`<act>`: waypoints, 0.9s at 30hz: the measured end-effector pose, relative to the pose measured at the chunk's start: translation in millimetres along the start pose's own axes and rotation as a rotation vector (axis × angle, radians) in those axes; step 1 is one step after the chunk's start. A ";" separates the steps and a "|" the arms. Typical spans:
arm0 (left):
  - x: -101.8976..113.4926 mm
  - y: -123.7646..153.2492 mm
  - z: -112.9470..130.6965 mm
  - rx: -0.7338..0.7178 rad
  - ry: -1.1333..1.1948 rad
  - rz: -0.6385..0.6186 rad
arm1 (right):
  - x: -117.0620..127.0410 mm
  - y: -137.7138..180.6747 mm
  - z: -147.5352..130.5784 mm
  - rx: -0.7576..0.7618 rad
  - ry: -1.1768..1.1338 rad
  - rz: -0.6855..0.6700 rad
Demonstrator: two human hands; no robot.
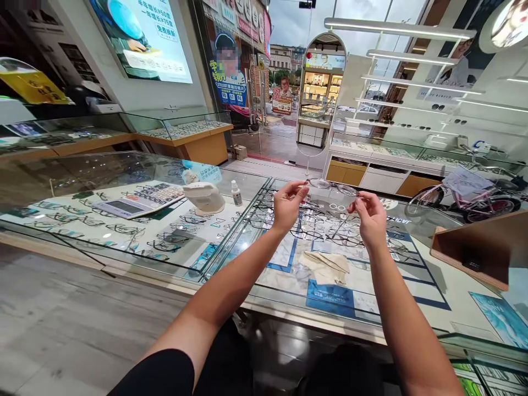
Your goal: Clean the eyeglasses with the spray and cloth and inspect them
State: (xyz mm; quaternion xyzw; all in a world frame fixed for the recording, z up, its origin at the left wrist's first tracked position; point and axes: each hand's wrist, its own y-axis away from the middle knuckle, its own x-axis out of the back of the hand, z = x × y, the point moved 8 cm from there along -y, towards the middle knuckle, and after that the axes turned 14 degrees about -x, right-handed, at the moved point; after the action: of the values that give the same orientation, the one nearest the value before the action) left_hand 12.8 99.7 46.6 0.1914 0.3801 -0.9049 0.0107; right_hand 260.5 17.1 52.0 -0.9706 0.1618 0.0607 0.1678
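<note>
A pair of thin-rimmed eyeglasses (pixel 346 190) is held up above the glass display counter (pixel 280 297). My left hand (pixel 290 204) pinches one end of the frame with thumb and fingers. At the other end, my right hand (pixel 371 215) has its fingers closed around the side of the frame. The lenses face away from me and the temples are mostly hidden by my fingers. Below my hands lies a crumpled beige cloth (pixel 328 267), partly over a blue-and-white printed sheet (pixel 330 298). Several rows of eyeglasses show under the glass.
On the left counter stand a large calculator (pixel 140 201), a white rounded device (pixel 203 198) and a small spray bottle (pixel 236 193). A wooden-backed mirror or stand (pixel 470 258) is at the right. Beyond are an oval mirror (pixel 320 93) and a pink bicycle (pixel 466 192).
</note>
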 end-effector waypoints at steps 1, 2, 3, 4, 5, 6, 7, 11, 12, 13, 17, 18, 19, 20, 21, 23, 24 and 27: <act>-1.6 -0.8 6.4 -0.040 -0.015 -0.011 | -0.2 1.7 -7.0 0.034 0.030 0.018; -3.4 -2.2 13.7 -0.079 -0.028 -0.018 | -0.8 3.4 -15.1 0.070 0.067 0.035; -5.7 -4.2 21.9 -0.118 -0.044 -0.027 | -1.5 5.0 -24.1 0.107 0.102 0.053; -8.6 -7.2 31.5 -0.161 -0.067 -0.038 | -2.3 6.4 -34.1 0.143 0.131 0.072; -11.9 -11.3 42.7 -0.211 -0.099 -0.048 | -2.9 7.4 -45.0 0.178 0.152 0.093; -15.8 -16.4 55.0 -0.265 -0.139 -0.061 | -3.8 7.9 -56.6 0.209 0.170 0.113; -20.2 -22.5 68.3 -0.323 -0.184 -0.072 | -5.6 7.9 -69.1 0.241 0.198 0.129; -39.1 -50.5 116.0 -0.499 -0.273 -0.097 | -13.4 9.1 -126.1 0.434 0.310 0.226; -42.9 -56.5 125.3 -0.527 -0.269 -0.092 | -15.0 10.2 -139.2 0.482 0.334 0.258; -45.7 -61.3 133.7 -0.555 -0.263 -0.079 | -16.7 11.3 -150.5 0.517 0.353 0.286; -49.3 -68.7 155.5 -0.643 -0.267 -0.009 | -21.8 19.9 -178.6 0.577 0.398 0.367; -49.0 -68.7 157.8 -0.656 -0.269 0.002 | -22.8 22.8 -182.0 0.582 0.409 0.379; -48.6 -68.7 159.0 -0.664 -0.269 0.008 | -23.4 25.5 -184.2 0.584 0.419 0.386; -48.2 -68.9 159.0 -0.666 -0.267 0.006 | -23.5 27.9 -185.5 0.584 0.429 0.392; -48.1 -69.2 158.4 -0.667 -0.265 -0.003 | -22.9 30.0 -186.4 0.586 0.440 0.401; -48.6 -70.2 155.6 -0.664 -0.262 -0.040 | -20.2 32.8 -186.9 0.589 0.466 0.423; -48.6 -70.9 154.0 -0.660 -0.262 -0.058 | -18.6 33.5 -186.9 0.592 0.481 0.435; -48.4 -72.5 150.4 -0.650 -0.265 -0.109 | -15.1 32.4 -185.8 0.598 0.531 0.445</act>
State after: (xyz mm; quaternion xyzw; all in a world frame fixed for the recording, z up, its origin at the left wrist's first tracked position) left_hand -5.2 41.0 209.3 0.0385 0.6531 -0.7529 0.0717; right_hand 247.2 -71.5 218.7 -0.8032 0.4141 -0.2051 0.3760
